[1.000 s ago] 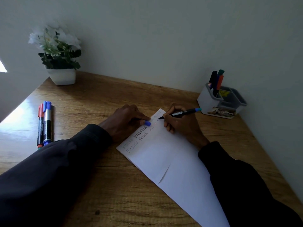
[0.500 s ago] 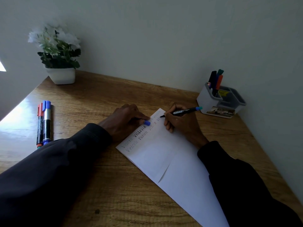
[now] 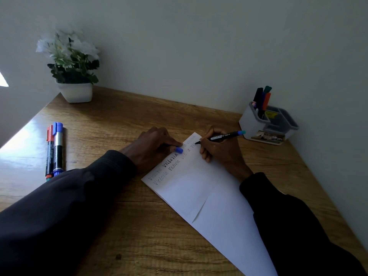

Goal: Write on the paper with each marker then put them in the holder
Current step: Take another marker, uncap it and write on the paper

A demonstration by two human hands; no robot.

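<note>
Fingers (image 3: pixel 206 156) of right hand (image 3: pixel 223 152) pinch marker (image 3: pixel 224 136) (left hand (image 3: pixel 153 146) apparently grips cap (image 3: pixel 179 150)).

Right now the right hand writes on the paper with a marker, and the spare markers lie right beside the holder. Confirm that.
Wrong on one point. The right hand does write on the paper with a marker, but the spare markers lie on the left of the desk, far from the holder at its right. The head view shows it.
</note>
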